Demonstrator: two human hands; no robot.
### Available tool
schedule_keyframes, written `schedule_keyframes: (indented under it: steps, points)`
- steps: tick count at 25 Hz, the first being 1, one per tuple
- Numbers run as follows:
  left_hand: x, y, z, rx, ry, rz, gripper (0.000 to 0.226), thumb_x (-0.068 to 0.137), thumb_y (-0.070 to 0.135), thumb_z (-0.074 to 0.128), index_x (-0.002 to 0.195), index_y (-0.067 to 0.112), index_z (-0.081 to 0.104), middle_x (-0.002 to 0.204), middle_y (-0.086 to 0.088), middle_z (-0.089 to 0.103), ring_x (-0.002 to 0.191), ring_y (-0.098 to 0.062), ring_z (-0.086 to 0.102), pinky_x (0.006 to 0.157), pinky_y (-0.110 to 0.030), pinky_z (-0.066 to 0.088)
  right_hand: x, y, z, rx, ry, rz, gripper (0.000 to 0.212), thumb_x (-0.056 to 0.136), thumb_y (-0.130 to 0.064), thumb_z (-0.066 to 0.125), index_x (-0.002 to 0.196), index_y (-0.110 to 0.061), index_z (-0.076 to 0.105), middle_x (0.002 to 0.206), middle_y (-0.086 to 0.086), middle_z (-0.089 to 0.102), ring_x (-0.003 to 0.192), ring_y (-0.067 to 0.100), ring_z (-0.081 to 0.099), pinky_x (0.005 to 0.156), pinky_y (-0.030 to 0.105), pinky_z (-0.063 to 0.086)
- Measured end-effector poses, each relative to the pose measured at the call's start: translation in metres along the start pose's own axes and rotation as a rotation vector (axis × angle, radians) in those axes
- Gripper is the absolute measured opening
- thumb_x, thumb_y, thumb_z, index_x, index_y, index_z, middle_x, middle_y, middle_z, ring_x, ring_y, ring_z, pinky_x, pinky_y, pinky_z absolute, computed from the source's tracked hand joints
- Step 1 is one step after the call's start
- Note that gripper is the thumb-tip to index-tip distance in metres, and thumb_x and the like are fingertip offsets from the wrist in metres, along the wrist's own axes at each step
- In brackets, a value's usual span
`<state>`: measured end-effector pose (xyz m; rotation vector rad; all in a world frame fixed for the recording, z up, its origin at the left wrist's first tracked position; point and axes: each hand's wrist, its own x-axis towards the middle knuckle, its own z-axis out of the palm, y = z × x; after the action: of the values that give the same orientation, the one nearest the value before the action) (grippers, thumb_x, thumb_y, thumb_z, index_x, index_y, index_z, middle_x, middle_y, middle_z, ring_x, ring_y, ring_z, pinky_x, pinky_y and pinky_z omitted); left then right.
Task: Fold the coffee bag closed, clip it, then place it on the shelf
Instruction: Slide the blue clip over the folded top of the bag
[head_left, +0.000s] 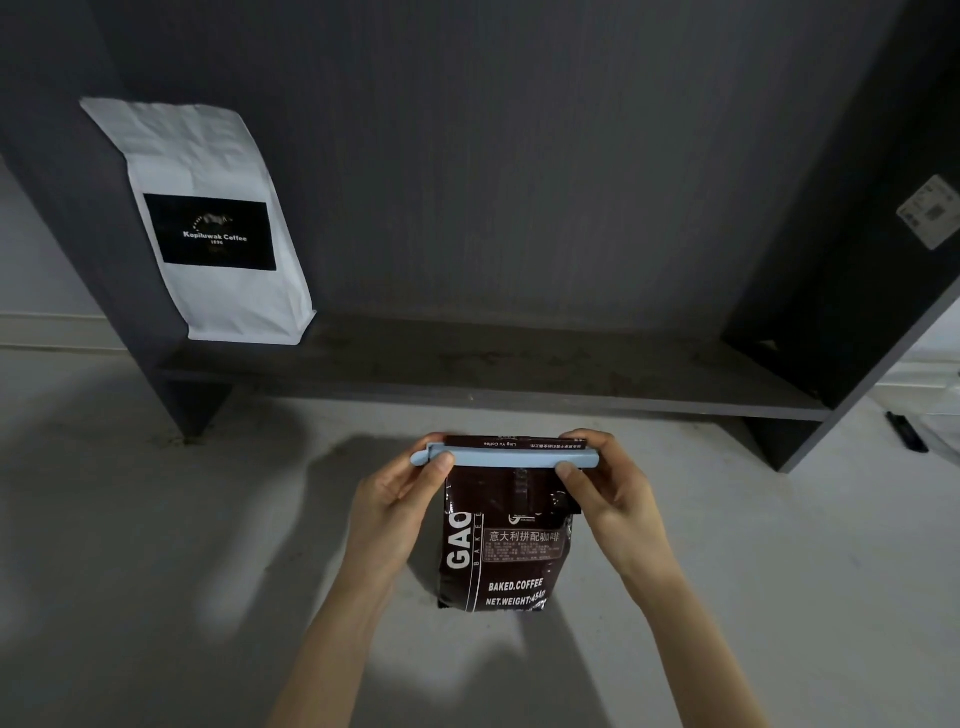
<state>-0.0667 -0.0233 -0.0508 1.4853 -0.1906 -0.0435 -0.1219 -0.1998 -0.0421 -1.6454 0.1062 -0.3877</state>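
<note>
Between the hands, the left hand (402, 480) and right hand (605, 475) pinch the blue clip (504, 459) across the dark coffee bag (501, 551)'s folded top; press both ends evenly until seated, shelf (519, 371) beyond.

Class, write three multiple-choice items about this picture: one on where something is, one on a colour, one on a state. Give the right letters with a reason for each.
1. Where does the white coffee bag stand?
A. at the left end of the shelf
B. on the floor
C. in the person's hands

2. What colour is the clip on the dark coffee bag?
A. red
B. light blue
C. black

3. How is the dark bag's top?
A. wide open
B. torn off
C. folded over under the clip

Answers:
1 A, it leans against the shelf's left side panel.
2 B, the bar is pale blue.
3 C, the left hand and right hand each grip one end of the clip across the fold.
</note>
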Motion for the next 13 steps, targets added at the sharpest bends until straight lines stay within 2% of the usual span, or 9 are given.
schedule_keyframes:
  steps: [3, 6, 7, 10, 13]
  points:
    - [-0.001, 0.002, 0.002, -0.027, -0.014, 0.01, 0.024, 0.083, 0.01, 0.056, 0.081, 0.033, 0.063, 0.065, 0.029, 0.07, 0.072, 0.014, 0.062, 0.063, 0.001, 0.043, -0.001, 0.002, 0.0, 0.024, 0.013, 0.009, 0.023, 0.084, -0.005, 0.054, 0.091, -0.027, 0.056, 0.084, -0.004, 0.062, 0.074, -0.001, 0.062, 0.063, 0.013, 0.051]
    - [-0.003, 0.003, 0.001, -0.031, -0.071, 0.033, 0.025, 0.084, 0.011, 0.055, 0.088, 0.034, 0.063, 0.074, 0.029, 0.071, 0.081, 0.011, 0.063, 0.065, 0.0, 0.044, -0.003, 0.008, -0.001, 0.052, 0.022, 0.023, 0.03, 0.084, -0.008, 0.055, 0.101, -0.033, 0.055, 0.09, -0.003, 0.064, 0.083, 0.002, 0.063, 0.068, 0.016, 0.052]
    - [-0.004, 0.002, 0.001, -0.026, -0.098, 0.037, 0.027, 0.084, 0.01, 0.054, 0.094, 0.034, 0.061, 0.077, 0.032, 0.07, 0.084, 0.012, 0.062, 0.066, 0.0, 0.043, -0.005, 0.012, -0.001, 0.039, 0.018, 0.028, 0.032, 0.084, -0.009, 0.055, 0.102, -0.035, 0.054, 0.094, -0.003, 0.065, 0.089, 0.006, 0.063, 0.075, 0.02, 0.053]
    - [-0.004, -0.01, -0.004, 0.036, -0.175, 0.022, 0.037, 0.083, 0.005, 0.055, 0.108, 0.033, 0.052, 0.086, 0.03, 0.07, 0.095, 0.012, 0.059, 0.074, -0.002, 0.044, -0.01, 0.027, 0.0, -0.025, -0.004, 0.063, 0.029, 0.082, -0.014, 0.06, 0.104, -0.034, 0.055, 0.106, -0.001, 0.066, 0.105, 0.02, 0.061, 0.097, 0.045, 0.047]
    - [-0.009, -0.027, -0.008, 0.235, -0.254, 0.008, 0.04, 0.081, 0.016, 0.061, 0.107, 0.043, 0.047, 0.1, 0.031, 0.063, 0.098, 0.021, 0.051, 0.081, 0.0, 0.039, -0.016, 0.041, 0.0, -0.073, -0.026, 0.122, 0.045, 0.08, -0.018, 0.062, 0.121, -0.029, 0.045, 0.121, -0.001, 0.06, 0.116, 0.02, 0.054, 0.102, 0.051, 0.042]
